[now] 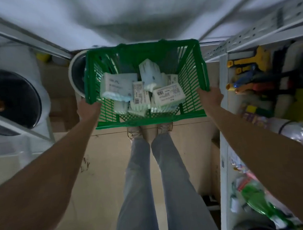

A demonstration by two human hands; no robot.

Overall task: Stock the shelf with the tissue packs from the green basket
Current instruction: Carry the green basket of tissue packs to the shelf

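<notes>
I see the tissue packs (142, 87) piled loose inside the green basket (192, 74), which I hold in the air above my shoes. My left hand (88, 109) and right hand (209, 96) each grip a side rim, fingers curled closed around it. Below is a tan floor (101, 169); white shelves (223, 146) stand on both sides.

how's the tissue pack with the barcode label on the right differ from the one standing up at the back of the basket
The barcode pack lies flat, its printed label facing up; the upright pack stands on end, leaning, tilted. The barcode pack looks cream, the upright one pale blue-white. The barcode pack is nearer the right hand. Both sit loose in the green basket.
</notes>
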